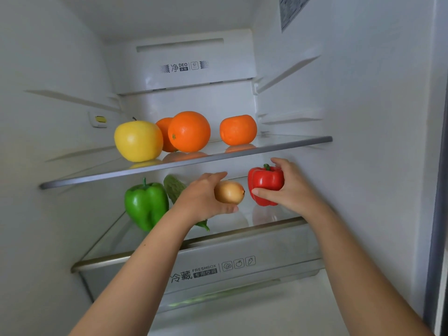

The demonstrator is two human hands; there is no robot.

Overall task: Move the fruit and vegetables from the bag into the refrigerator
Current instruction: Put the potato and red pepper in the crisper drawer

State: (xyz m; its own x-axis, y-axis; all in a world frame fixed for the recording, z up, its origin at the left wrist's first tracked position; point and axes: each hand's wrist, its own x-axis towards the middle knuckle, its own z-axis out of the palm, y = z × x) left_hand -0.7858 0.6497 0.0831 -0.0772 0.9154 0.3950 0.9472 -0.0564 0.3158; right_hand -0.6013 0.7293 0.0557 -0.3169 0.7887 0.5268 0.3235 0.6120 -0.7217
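Note:
Both my hands reach into the open refrigerator, between its two glass shelves. My left hand [201, 197] grips a brown onion [229, 192] just above the lower shelf [116, 241]. My right hand [288, 187] holds a red bell pepper [264, 184] upright at the right of that shelf. Left of my hands, a green bell pepper [146, 204] stands on the lower shelf with a green cucumber [174, 187] behind it, partly hidden by my left wrist. The upper shelf [184, 163] carries a yellow apple [138, 141] and three oranges [189, 131]. The bag is not in view.
A translucent crisper drawer [206, 270] marked FRESHBOX sits under the lower shelf. White side walls with shelf rails close in left and right. A grey door edge [438, 214] runs down the far right. Bare glass shows at the right end of the upper shelf.

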